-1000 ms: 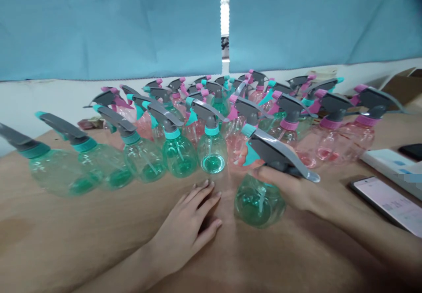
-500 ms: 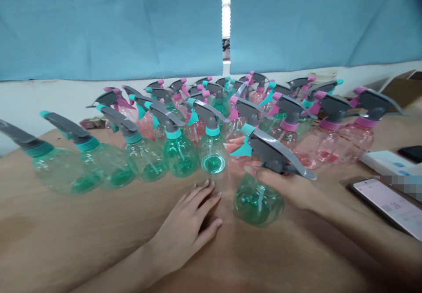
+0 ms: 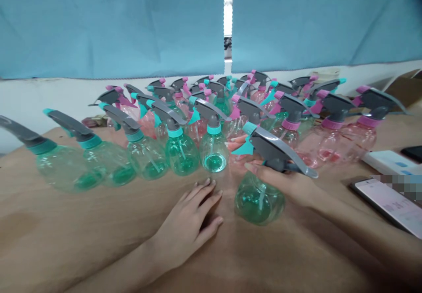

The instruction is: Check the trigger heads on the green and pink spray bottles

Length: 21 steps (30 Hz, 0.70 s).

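Observation:
My right hand [image 3: 280, 181] is wrapped round the neck of a green spray bottle [image 3: 259, 203], just under its grey and teal trigger head. The thumb lies across the near side, while the other fingers show behind the nozzle. This bottle stands upright, nearer to me than the rest. To its left, my left hand [image 3: 191, 220] lies open on the wooden table [image 3: 82, 244], fingers spread, holding nothing. Just beyond its fingertips stands another green spray bottle [image 3: 213, 152], the closest in a row of green ones.
Several pink spray bottles [image 3: 332, 141] stand in rows at the right and behind. A lit phone [image 3: 389, 203] lies at the right beside a white box [image 3: 389, 163]. Blue cloth [image 3: 115, 29] covers the wall, and a cardboard box [image 3: 405, 90] sits at the far right.
Both hands and the held spray bottle keep their places. Only the view has shifted very slightly.

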Available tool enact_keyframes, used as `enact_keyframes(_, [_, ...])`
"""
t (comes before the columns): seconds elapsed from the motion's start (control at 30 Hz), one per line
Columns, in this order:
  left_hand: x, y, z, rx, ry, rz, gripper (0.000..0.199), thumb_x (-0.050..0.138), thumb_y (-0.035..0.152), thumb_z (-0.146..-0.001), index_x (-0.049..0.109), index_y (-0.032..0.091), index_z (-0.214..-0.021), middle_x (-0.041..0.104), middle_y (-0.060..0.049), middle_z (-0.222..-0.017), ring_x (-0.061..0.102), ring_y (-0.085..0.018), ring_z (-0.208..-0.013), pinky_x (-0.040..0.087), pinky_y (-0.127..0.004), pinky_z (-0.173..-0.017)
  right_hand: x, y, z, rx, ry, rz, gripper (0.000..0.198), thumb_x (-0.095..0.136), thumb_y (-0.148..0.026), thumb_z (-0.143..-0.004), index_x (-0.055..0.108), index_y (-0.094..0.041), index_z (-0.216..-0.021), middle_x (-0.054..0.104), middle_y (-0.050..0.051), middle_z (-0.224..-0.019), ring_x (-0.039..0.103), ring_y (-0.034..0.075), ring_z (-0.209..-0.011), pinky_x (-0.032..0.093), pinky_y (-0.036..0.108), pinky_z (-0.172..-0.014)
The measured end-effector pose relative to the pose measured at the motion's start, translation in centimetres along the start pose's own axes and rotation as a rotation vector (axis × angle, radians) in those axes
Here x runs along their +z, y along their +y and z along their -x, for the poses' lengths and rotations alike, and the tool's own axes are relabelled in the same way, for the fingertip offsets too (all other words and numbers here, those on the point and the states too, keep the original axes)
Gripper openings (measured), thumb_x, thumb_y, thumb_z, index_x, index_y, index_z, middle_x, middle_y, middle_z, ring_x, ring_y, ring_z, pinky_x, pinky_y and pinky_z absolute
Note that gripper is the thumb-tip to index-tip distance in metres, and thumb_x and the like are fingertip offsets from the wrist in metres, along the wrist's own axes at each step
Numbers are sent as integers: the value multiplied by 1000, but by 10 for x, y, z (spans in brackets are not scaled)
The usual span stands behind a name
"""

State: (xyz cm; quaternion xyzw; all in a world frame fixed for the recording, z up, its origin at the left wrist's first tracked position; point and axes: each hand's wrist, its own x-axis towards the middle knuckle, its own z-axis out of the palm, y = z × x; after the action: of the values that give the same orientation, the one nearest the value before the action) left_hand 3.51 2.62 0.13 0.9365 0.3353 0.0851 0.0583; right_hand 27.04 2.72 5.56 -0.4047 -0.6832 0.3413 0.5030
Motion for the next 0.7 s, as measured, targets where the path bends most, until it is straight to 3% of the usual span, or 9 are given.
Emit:
enact_keyframes(0.23, [-1,1,0,0,8,14,43,45,38,-96,44,19,-135,42,-9,-143,37,-27,-132,33,-46,-106,-1,-1,-1,2,4,6,44,58,-13,-78,58,-29,-118,65,1,-114,65,17,-85,52,30,-73])
enact_keyframes(0.37, [-3,2,0,-5,-2,11,43,46,37,-96,44,19,-135,42,-10,-143,36,-27,-132,33,-46,-106,0,-3,0,64,-18,50,44,54,-12,-78,56,-28,-119,67,-2,-80,60,15,-60,50,29,-58])
enact_keyframes(0.47, [-4,2,-1,2,6,4,43,45,37,-96,44,19,-135,43,-10,-143,36,-26,-132,33,-46,-106,-1,-4,0,71,-28,67,45,53,-12,-77,56,-29,-119,63,-4,-71,55,14,-53,49,30,-55])
enact_keyframes(0.57, [-4,2,-1,3,5,-1,43,45,37,-97,44,18,-135,43,-10,-143,36,-25,-132,32,-45,-107,-2,-4,0,71,-38,67,46,51,-10,-76,56,-29,-118,63,-4,-71,58,15,-57,51,31,-61])
enact_keyframes(0.7, [-3,1,-1,3,-7,-8,42,46,37,-96,45,19,-134,42,-10,-143,36,-26,-132,32,-45,-107,-4,-4,0,41,-67,-2,46,52,-8,-73,59,-30,-112,68,-3,-87,65,17,-79,52,30,-75])
